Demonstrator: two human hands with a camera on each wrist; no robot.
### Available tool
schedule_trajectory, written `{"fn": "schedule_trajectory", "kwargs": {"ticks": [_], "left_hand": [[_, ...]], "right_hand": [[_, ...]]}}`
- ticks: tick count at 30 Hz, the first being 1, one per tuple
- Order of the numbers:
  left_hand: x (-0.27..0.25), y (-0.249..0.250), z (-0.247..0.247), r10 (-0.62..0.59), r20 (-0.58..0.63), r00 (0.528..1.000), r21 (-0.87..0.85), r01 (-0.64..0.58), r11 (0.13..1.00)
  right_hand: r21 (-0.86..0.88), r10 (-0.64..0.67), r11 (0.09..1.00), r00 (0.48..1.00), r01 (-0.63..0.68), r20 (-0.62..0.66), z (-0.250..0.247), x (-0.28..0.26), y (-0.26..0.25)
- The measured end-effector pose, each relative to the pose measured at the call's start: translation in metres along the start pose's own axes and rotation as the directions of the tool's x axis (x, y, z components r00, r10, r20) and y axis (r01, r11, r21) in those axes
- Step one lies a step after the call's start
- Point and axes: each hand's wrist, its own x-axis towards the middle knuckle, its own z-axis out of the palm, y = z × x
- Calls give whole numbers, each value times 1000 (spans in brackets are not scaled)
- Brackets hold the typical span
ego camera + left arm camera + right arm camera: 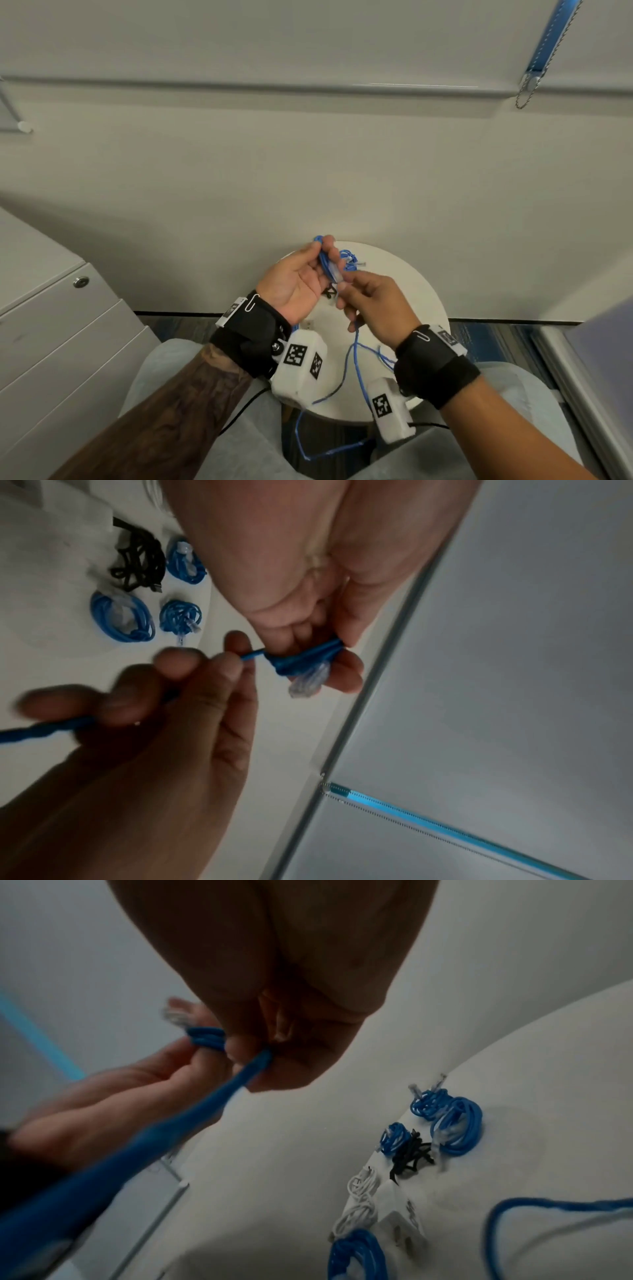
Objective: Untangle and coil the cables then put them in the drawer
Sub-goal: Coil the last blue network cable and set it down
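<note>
Pinching a small blue cable (301,656) bundle above the round table (418,284), left hand (294,284) curls round the loops, clear plug pointing outward. Right hand (376,308) grips the free strand, trailing down toward the lap. Coiled blue bundles (455,1123) lie on the table; drawer cabinet (61,329) closed.

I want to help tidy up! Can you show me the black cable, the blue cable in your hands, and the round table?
black cable (139,561), left wrist view, middle of its tangle.
blue cable (304,653), left wrist view, loops round the left fingers.
round table (411,274), head view, bare top.
</note>
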Motion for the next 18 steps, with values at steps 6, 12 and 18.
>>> {"fn": "schedule_trajectory", "kwargs": {"ticks": [6, 12, 18], "left_hand": [[12, -5, -18, 160, -169, 973, 125, -140, 982], [17, -1, -32, 333, -198, 922, 574, -167, 802], [-7, -20, -17, 29, 29, 999, 715, -40, 698]], "right_hand": [[-310, 27, 950, 985, 27, 168, 1, -14, -13], [-435, -105, 871, 953, 226, 285, -4, -23, -32], [-425, -292, 863, 956, 273, 22, -31, 8, -35]]}}
